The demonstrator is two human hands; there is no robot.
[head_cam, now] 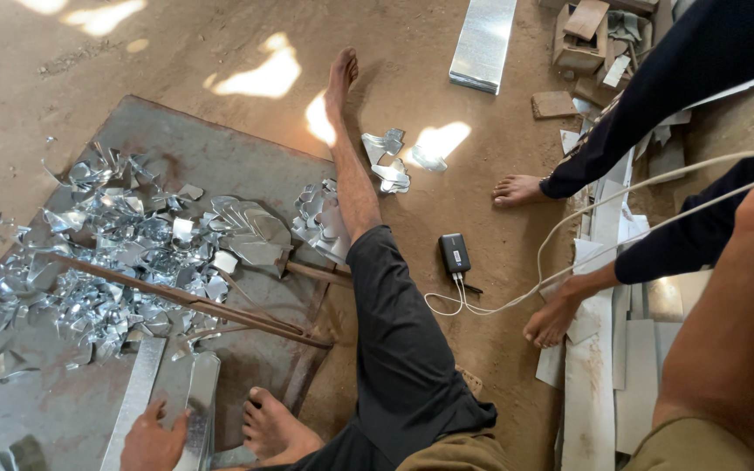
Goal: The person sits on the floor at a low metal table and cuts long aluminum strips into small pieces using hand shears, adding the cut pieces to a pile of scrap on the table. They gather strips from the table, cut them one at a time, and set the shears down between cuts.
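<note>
left hand (152, 440) fingers spread flat on the folded metal strip (137, 392) lying on the steel floor plate (246, 157), scrap cuttings (106, 253) just beyond | we'd press it flat and keep skin off cut edges | right arm (735, 323) raised, its fingers out of view | no labels; black box (455, 253) with white cable on dirt floor

Four bare feet (277, 426), one hand (152, 442), one black power bank (455, 253), countless metal offcuts (124, 253).

Soft daylight; bright sun patches on dirt floor (263, 74) (blown out); sharp focus
</note>
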